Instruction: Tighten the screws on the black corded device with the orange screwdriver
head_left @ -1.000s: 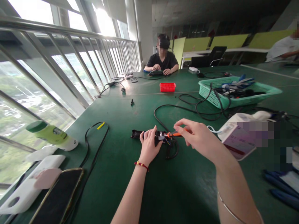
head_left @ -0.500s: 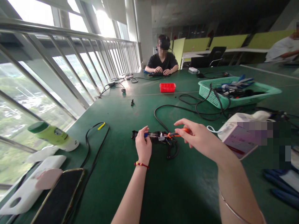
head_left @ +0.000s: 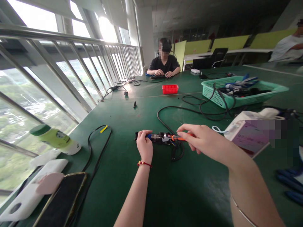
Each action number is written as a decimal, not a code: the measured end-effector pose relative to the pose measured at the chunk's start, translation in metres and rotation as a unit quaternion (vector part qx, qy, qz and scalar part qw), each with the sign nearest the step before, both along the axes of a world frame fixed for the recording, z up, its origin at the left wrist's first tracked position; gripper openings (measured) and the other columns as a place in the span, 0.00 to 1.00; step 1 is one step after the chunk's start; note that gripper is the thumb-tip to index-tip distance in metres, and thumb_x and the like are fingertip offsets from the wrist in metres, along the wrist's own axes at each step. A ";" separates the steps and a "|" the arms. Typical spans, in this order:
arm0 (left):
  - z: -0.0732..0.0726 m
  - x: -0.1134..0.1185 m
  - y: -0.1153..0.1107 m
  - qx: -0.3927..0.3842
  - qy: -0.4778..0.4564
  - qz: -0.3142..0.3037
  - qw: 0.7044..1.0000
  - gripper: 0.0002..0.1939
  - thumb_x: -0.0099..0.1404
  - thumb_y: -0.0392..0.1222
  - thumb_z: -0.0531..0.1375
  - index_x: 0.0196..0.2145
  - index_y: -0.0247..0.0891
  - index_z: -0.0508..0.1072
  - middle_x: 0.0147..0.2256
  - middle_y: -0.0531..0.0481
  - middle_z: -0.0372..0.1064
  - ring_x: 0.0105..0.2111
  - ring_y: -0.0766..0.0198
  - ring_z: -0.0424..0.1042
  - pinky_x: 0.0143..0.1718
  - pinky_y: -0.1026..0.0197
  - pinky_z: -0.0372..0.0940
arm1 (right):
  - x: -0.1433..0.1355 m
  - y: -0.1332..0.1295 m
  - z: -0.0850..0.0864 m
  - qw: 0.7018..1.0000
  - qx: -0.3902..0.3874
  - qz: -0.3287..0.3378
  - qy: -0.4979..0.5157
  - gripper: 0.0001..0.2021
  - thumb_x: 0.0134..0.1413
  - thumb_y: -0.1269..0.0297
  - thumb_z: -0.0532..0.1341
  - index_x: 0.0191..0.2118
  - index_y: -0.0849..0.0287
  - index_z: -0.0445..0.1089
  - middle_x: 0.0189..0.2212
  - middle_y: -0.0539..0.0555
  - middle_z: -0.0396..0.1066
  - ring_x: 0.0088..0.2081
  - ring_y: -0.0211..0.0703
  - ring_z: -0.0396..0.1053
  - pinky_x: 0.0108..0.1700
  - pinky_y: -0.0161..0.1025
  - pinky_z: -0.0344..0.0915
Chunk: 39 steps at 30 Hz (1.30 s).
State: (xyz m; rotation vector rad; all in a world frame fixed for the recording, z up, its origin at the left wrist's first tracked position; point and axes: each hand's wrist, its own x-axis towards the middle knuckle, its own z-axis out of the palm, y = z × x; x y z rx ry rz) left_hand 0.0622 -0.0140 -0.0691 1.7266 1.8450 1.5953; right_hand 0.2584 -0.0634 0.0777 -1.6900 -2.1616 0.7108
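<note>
On the green table in front of me lies a black corded device [head_left: 158, 138] with its inner parts and small wires showing. My left hand [head_left: 144, 143] is closed around its left end. My right hand [head_left: 197, 135] grips the orange handle of a screwdriver [head_left: 181, 138], held almost level. The tool's shaft points left, at the middle of the device; its tip is too small to make out. A black cable [head_left: 163, 111] curves behind the device, and a short black loop [head_left: 180, 156] lies just below it.
A teal basket [head_left: 214, 94] of tools stands at the back right, a red bin [head_left: 170, 89] further back. To the right is a white and pink box [head_left: 248, 135]. Leftward are a bottle [head_left: 56, 138], a phone [head_left: 62, 198] and a cable [head_left: 89, 142]. A person [head_left: 163, 61] sits opposite.
The view has shifted slightly. My right hand has turned a little at the screwdriver handle, its fingers now closer around it. My left hand stays on the device.
</note>
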 end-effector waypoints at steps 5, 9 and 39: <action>0.000 0.001 0.004 -0.007 -0.008 0.009 1.000 0.18 0.50 0.26 0.45 0.28 0.39 0.71 0.34 0.50 0.68 0.35 0.63 0.69 0.40 0.60 0.65 | 0.002 0.004 -0.003 0.995 0.090 0.019 -0.029 0.11 0.50 0.65 0.57 0.41 0.50 0.70 0.35 0.50 0.73 0.33 0.43 0.69 0.32 0.36 0.59; 0.001 0.001 0.005 -0.011 -0.014 0.014 1.000 0.17 0.51 0.26 0.46 0.27 0.39 0.72 0.33 0.50 0.68 0.34 0.63 0.69 0.39 0.60 0.65 | 0.001 0.007 -0.004 0.993 0.115 0.022 -0.016 0.10 0.52 0.62 0.57 0.40 0.50 0.72 0.34 0.50 0.73 0.33 0.42 0.69 0.30 0.35 0.58; -0.003 0.027 0.008 -0.058 0.295 0.053 0.952 0.13 0.66 0.37 0.46 0.43 0.35 0.68 0.40 0.45 0.70 0.42 0.56 0.65 0.48 0.55 0.53 | -0.026 -0.004 0.004 0.970 0.207 0.073 -0.107 0.16 0.57 0.56 0.50 0.27 0.58 0.69 0.24 0.53 0.69 0.27 0.40 0.65 0.28 0.36 0.52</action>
